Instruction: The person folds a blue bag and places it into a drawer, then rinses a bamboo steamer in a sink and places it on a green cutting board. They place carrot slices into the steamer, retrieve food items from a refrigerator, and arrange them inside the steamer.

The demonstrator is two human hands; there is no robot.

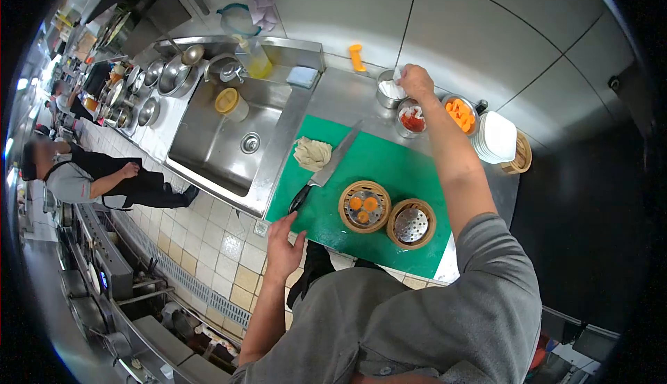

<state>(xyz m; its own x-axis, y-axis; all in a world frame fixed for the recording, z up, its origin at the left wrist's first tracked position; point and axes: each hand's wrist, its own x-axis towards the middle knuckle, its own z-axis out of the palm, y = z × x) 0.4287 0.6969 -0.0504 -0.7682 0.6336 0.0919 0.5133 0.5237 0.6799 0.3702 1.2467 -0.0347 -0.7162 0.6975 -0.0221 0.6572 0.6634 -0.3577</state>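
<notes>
My right hand (417, 82) reaches to the back, its fingers pinched on a white piece over a metal container (389, 91) of white pieces. Next to it stands a metal container with red and white food (411, 119). My left hand (283, 248) hangs at the near edge of the green cutting board (313, 221), fingers apart and holding nothing, close to the handle of a knife (323, 174). On the board are a crumpled cloth (313, 154), a bamboo steamer (343, 207) with three orange slices on its perforated metal plate, and a second steamer (393, 224) with a bare plate.
Right of my forearm are a bowl of orange slices (460, 113), stacked white dishes (497, 137) and another bamboo steamer (520, 158). A sink (260, 106) holding a yellow-lidded tub (231, 104) lies left. A co-worker (90, 179) stands farther left.
</notes>
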